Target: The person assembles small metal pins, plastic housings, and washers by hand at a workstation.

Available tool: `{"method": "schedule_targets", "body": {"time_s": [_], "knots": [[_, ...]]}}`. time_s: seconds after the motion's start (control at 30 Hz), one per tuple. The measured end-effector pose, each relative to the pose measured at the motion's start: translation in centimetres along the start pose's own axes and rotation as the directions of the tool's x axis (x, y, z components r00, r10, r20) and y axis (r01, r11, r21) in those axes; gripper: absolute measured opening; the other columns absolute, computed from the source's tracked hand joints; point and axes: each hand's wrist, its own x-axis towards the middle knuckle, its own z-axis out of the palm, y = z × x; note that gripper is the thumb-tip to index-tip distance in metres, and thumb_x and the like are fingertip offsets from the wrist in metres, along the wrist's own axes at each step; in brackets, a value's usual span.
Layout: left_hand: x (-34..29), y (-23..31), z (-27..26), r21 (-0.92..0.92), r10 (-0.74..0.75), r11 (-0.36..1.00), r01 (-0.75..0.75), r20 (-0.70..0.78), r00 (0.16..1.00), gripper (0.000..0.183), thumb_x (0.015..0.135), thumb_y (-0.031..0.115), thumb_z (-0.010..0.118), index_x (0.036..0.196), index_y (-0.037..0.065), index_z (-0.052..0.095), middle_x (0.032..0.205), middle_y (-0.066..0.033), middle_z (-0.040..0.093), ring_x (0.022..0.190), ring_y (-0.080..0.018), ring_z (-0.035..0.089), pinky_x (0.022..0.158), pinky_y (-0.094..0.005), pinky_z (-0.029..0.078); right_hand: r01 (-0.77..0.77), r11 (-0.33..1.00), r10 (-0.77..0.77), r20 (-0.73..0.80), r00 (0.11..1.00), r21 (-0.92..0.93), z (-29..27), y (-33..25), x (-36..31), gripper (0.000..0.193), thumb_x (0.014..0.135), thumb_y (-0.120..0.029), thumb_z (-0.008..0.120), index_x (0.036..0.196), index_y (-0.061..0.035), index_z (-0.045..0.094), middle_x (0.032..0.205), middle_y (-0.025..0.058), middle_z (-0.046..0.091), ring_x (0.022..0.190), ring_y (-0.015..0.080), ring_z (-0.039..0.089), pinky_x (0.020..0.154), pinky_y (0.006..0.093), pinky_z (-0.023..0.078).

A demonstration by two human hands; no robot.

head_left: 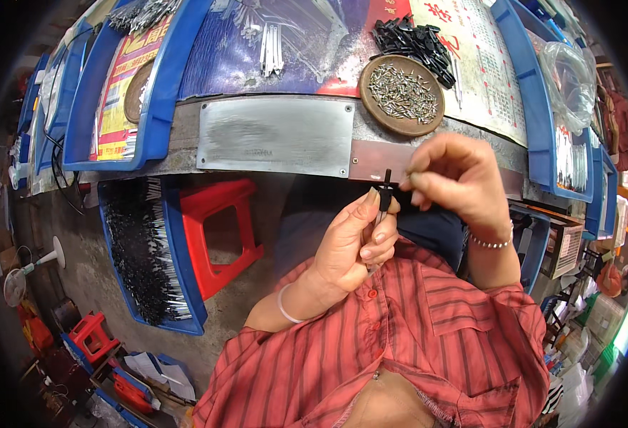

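My left hand (353,239) is closed around a slim black plastic piece (385,196) with a thin metal rod running down through the fingers. The piece points upward, just below the bench edge. Close beside its upper end, on the right, my right hand (460,175) is pinched, thumb against fingertips. Whatever lies in that pinch is too small to make out. Beyond my right hand, a round brown dish (365,107) on the bench holds many small silvery metal pins (403,94). A heap of black plastic pieces (414,46) lies behind the dish.
A metal plate (275,135) is screwed to the bench edge. Metal strips (272,50) lie further back. Blue trays (158,128) flank the bench on both sides. Below left stand a blue bin (196,314) of black-ended metal strips and a red stool (218,274).
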Motion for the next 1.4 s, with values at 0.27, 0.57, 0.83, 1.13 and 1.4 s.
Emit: {"method": "schedule_targets", "body": {"time_s": [0.27,0.57,0.83,1.13,1.4], "knots": [[0.2,-0.5,0.4,0.068,0.010,0.998,-0.009,-0.019,1.000,0.031,0.097,0.035,0.039,0.099,0.007,0.051,0.064,0.0004,0.046,0.041,-0.0045,0.033,0.038,-0.0171,0.028,0.380,0.879,-0.397,0.000,0.918,-0.288,1.0,3.7,-1.6,0.011,0.076,0.006,0.061,0.087,0.0021,0.060,0.090,0.0084,0.060,0.077,0.0108,0.059,0.064,0.0220,0.049],[0.3,-1.3,0.6,0.252,0.123,0.962,-0.108,-0.044,0.991,0.025,0.095,0.032,0.045,0.099,0.007,0.048,0.063,0.0001,0.044,0.045,-0.0046,0.034,0.040,-0.0169,0.029,0.361,0.833,-0.433,-0.088,0.897,-0.418,1.6,4.1,-2.3,0.011,0.073,0.005,0.059,0.083,0.0004,0.058,0.092,0.0069,0.053,0.075,0.0098,0.056,0.061,0.0205,0.047],[0.3,-1.6,0.4,0.373,0.178,0.912,-0.172,0.020,0.984,0.019,0.094,0.028,0.050,0.093,0.010,0.050,0.062,-0.0004,0.048,0.045,-0.0041,0.035,0.040,-0.0157,0.028,0.100,0.915,-0.085,-0.054,0.995,0.390,2.1,5.0,-2.5,0.030,0.082,-0.002,0.061,0.108,-0.0003,0.047,0.106,0.0074,0.053,0.074,0.0041,0.044,0.068,0.0188,0.042],[-0.1,-1.6,0.1,0.137,-0.025,0.990,0.016,0.064,0.998,0.027,0.093,0.029,0.050,0.107,0.005,0.051,0.062,-0.0008,0.049,0.043,-0.0044,0.035,0.040,-0.0170,0.028,-0.029,0.921,-0.001,0.077,0.997,0.387,1.0,5.5,-3.4,0.032,0.083,-0.007,0.063,0.111,0.0018,0.052,0.108,0.0057,0.055,0.077,0.0036,0.046,0.068,0.0189,0.042],[-0.4,-1.3,0.5,0.134,-0.040,0.990,0.042,-0.012,0.999,0.026,0.093,0.027,0.051,0.112,0.009,0.050,0.063,-0.0009,0.050,0.043,-0.0046,0.037,0.039,-0.0168,0.029,0.165,0.965,-0.159,-0.046,0.986,0.205,2.8,6.4,-3.1,0.014,0.087,-0.008,0.060,0.093,0.0038,0.056,0.097,0.0100,0.055,0.084,0.0110,0.054,0.073,0.0234,0.045]]}}
